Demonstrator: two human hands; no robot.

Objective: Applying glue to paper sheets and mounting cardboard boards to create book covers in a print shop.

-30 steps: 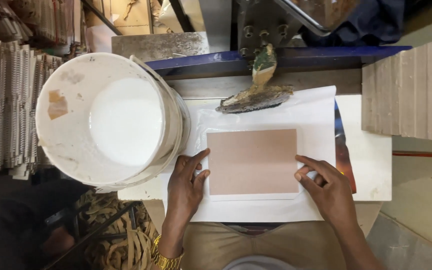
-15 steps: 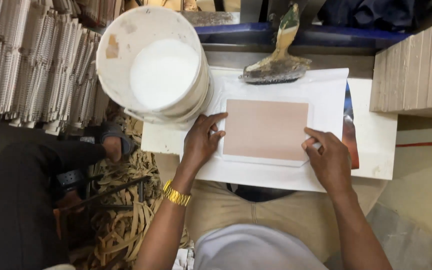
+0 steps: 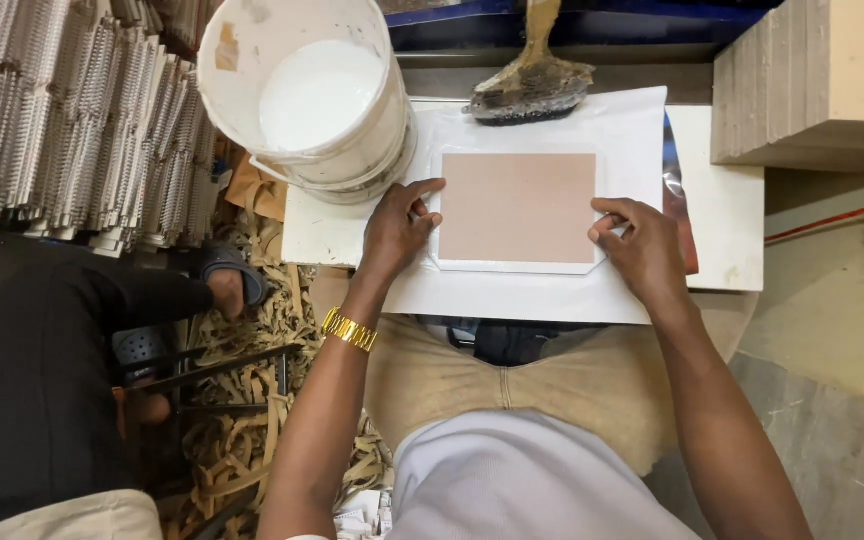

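A pinkish-brown rectangular board (image 3: 518,207) lies on a white sheet with clipped corners (image 3: 518,267), which rests on a larger white paper (image 3: 512,298) over a low table. My left hand (image 3: 397,228) presses its fingertips on the board's left edge. My right hand (image 3: 640,248) rests on the right edge of the white sheet, fingers curled. A gold watch sits on my left wrist. Neither hand holds a tool.
A white bucket (image 3: 304,88) of white glue stands at the table's back left. A glue-caked brush (image 3: 532,85) lies behind the board. A stack of boards (image 3: 814,85) sits at right. Spiral-bound stacks (image 3: 62,120) and paper scraps (image 3: 242,400) fill the left floor. Another person's sandalled foot (image 3: 227,285) is near.
The view has shifted down and back, showing more of my arms and lap. Both hands stay at the board's edges, hardly moved.
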